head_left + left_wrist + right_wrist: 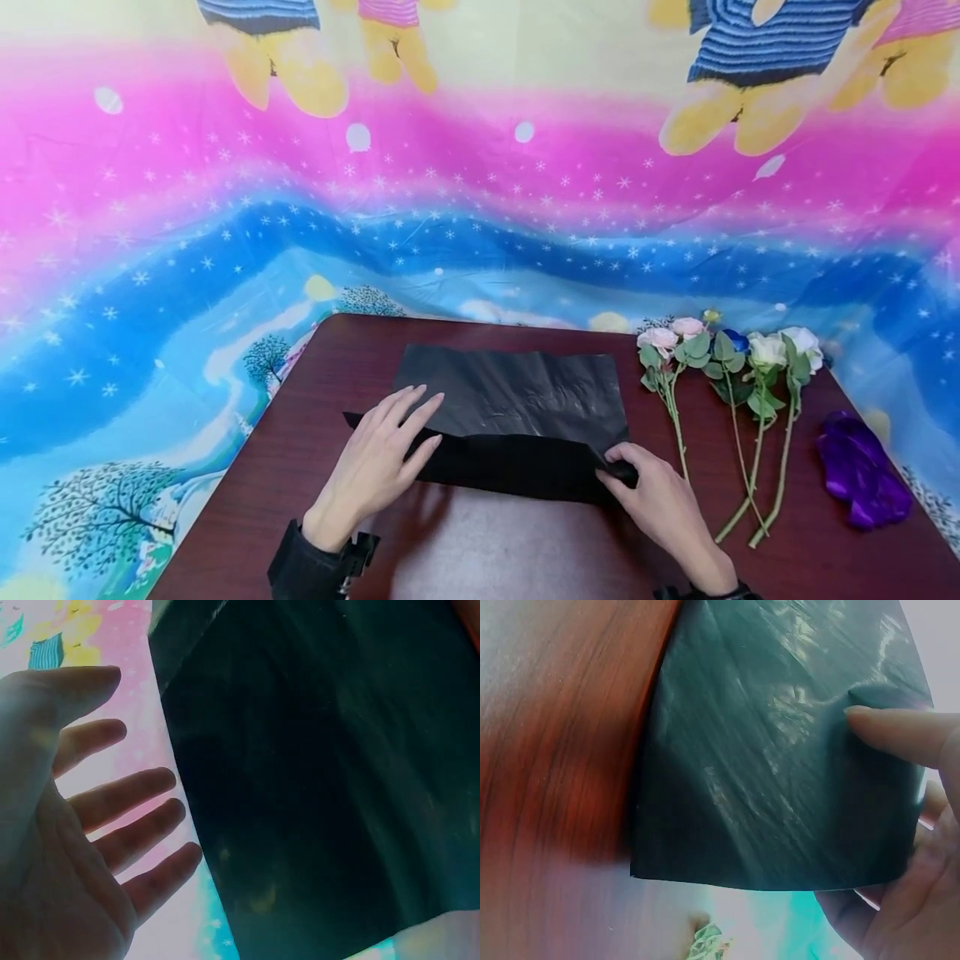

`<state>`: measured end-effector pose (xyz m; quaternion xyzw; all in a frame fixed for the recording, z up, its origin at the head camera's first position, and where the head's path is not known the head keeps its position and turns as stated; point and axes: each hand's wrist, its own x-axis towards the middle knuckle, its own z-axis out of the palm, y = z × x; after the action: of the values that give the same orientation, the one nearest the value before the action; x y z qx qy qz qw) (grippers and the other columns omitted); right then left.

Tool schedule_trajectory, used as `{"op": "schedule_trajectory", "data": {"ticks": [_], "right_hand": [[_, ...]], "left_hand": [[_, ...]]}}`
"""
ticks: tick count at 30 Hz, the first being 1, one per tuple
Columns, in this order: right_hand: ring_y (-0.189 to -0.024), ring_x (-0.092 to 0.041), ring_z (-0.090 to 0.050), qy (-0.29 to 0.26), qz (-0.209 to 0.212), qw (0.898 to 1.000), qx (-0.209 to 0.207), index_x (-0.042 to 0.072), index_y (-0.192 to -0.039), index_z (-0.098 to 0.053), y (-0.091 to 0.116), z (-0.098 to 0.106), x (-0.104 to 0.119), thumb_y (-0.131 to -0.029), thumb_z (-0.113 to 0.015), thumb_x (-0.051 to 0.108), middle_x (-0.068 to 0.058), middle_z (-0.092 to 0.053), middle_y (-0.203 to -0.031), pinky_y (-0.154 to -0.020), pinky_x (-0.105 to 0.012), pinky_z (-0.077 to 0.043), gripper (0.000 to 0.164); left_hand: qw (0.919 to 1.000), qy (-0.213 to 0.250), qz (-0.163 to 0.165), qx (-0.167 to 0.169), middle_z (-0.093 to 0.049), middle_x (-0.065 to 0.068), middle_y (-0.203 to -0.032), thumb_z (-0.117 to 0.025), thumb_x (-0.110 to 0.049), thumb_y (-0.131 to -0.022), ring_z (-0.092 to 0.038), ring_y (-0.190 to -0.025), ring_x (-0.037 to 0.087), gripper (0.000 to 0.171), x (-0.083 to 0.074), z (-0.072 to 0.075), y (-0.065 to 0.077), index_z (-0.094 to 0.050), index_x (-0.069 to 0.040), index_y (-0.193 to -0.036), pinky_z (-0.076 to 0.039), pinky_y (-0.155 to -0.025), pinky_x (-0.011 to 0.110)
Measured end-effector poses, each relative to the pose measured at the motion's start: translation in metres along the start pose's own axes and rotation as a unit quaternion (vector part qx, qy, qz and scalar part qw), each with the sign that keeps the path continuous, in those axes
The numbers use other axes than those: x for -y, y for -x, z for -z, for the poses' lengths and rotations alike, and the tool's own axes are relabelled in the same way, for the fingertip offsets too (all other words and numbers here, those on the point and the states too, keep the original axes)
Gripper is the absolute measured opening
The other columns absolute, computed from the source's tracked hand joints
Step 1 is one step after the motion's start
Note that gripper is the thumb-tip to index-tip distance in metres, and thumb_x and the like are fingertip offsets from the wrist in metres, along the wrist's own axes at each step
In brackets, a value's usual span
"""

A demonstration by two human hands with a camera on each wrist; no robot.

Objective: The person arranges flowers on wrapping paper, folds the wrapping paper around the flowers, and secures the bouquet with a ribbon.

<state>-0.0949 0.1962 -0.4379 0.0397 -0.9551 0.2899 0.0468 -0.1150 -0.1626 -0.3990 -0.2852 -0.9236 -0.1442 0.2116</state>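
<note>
A black sheet (517, 387), thin and slightly glossy with creases, lies on the table. Its near part is folded or raised into a darker matte band (510, 467). My left hand (378, 446) is over the left end of that band with fingers spread and fairly straight; in the left wrist view no finger curls round the sheet. At the right end, my right hand (652, 492) pinches the band between thumb and fingers. The right wrist view has the thumb (892, 735) on the sheet's face and the other fingers behind it, partly hidden.
To the right lie several long-stemmed flowers: pink roses (660, 340), a blue bloom (737, 340) and white roses (768, 352). A shiny purple bundle (862, 471) sits near the right edge of the dark red table (292, 467). A printed cloth (480, 150) hangs behind.
</note>
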Motion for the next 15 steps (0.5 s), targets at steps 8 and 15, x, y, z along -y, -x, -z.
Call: {"op": "schedule_trajectory", "data": {"ticks": [8, 15], "right_hand": [[-0.059, -0.007, -0.049, -0.022, -0.013, 0.999, 0.037, 0.027, -0.090, -0.066, 0.009, 0.005, 0.004, -0.081, -0.077, 0.023, 0.011, -0.062, -0.088, -0.055, -0.028, -0.040, 0.014], [-0.066, 0.001, -0.052, -0.015, -0.001, 0.999, 0.049, 0.036, -0.078, -0.062, 0.022, 0.004, 0.002, -0.079, -0.079, 0.022, 0.020, -0.056, -0.080, -0.059, -0.026, -0.042, 0.022]], "left_hand": [[0.9997, 0.012, 0.021, 0.007, -0.053, 0.012, -0.134, -0.066, -0.030, -0.091, -0.047, -0.124, 0.029, 0.054, -0.005, 0.013, 0.003, -0.050, -0.015, -0.140, -0.038, -0.098, 0.050], [0.9990, 0.001, 0.030, 0.034, -0.057, 0.010, -0.129, -0.066, -0.032, -0.091, -0.052, -0.119, 0.027, 0.052, -0.008, 0.014, 0.010, -0.052, -0.016, -0.138, -0.040, -0.097, 0.049]]}}
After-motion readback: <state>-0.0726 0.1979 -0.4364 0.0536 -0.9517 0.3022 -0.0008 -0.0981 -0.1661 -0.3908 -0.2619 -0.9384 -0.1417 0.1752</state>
